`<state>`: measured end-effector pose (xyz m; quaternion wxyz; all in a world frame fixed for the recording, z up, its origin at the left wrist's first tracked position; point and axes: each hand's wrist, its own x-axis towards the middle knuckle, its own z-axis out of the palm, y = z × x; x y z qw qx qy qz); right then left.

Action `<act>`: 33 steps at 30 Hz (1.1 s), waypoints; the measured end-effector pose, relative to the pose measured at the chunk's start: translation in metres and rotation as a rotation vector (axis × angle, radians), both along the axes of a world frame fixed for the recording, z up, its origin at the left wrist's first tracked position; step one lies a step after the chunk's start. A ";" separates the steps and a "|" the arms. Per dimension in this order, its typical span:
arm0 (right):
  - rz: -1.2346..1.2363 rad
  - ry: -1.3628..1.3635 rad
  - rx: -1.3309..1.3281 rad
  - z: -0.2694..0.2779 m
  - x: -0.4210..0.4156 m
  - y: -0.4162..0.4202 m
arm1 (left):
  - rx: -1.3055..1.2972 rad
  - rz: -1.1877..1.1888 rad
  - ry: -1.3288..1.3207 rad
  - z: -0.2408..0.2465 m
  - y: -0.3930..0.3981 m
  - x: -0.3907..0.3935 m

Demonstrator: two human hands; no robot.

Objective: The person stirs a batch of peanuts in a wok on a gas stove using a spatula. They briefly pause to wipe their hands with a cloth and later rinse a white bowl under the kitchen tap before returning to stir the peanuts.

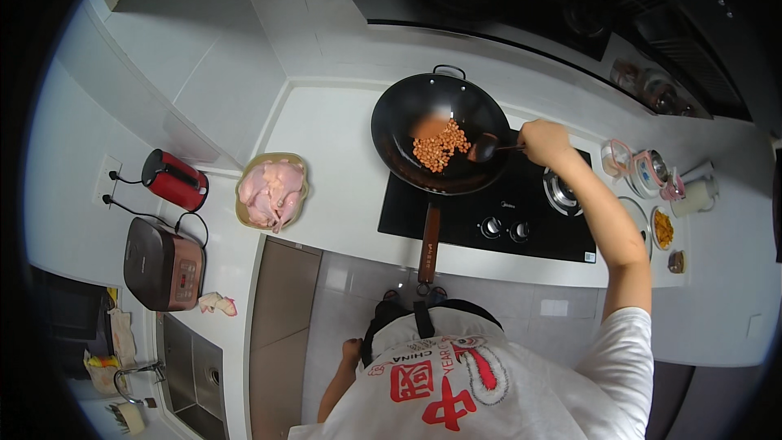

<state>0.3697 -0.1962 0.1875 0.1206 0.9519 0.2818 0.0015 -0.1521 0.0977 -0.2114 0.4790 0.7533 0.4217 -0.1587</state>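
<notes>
A black wok with a wooden handle sits on the left burner of the glass-topped gas stove. Reddish-brown peanuts lie in its bottom, partly behind a blurred patch. My right hand, over the wok's right rim, is closed around the handle of a ladle or spatula, whose dark head rests inside the wok just right of the peanuts. Down at my side, against my dark trousers, is my left hand; its fingers are too small and partly hidden to read.
Raw poultry fills a beige dish on the counter's left part. A red electric kettle, a rice cooker and a sink stand further left. Right of the stove are jars, a lid and a plate of orange-yellow food.
</notes>
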 end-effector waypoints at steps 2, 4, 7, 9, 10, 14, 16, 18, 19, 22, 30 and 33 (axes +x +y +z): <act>0.029 -0.008 0.047 -0.030 0.006 0.010 | 0.067 -0.143 -0.012 -0.014 0.005 -0.015; 0.115 -0.033 0.110 -0.053 0.008 0.023 | 0.083 -0.108 0.015 -0.015 0.004 -0.017; 0.217 -0.075 0.201 -0.037 -0.007 0.032 | 0.008 0.009 0.049 0.003 0.000 -0.013; 0.210 -0.077 0.261 -0.006 -0.019 0.025 | -0.053 0.068 0.063 0.020 -0.001 -0.005; 0.152 -0.019 0.185 0.011 -0.019 0.022 | -0.068 0.079 0.062 0.025 0.001 0.000; 0.103 0.300 0.024 0.040 -0.018 0.027 | -0.031 0.100 0.072 0.012 0.001 -0.006; 0.149 0.378 0.126 0.021 -0.014 0.026 | -0.013 0.101 0.071 0.007 -0.002 0.000; 0.132 0.409 0.198 -0.005 -0.014 0.041 | -0.027 0.110 0.089 0.011 -0.007 0.007; 0.132 0.396 0.259 -0.020 -0.014 0.049 | -0.009 0.094 0.057 0.004 -0.008 0.002; 0.035 0.307 0.430 -0.043 0.003 0.070 | 0.030 0.063 -0.005 -0.007 -0.008 -0.004; 0.102 0.083 0.492 -0.042 0.026 0.079 | 0.075 -0.025 0.147 -0.007 -0.004 -0.025; 0.064 0.066 0.314 -0.058 0.007 0.068 | 0.005 0.100 0.107 0.024 -0.012 -0.018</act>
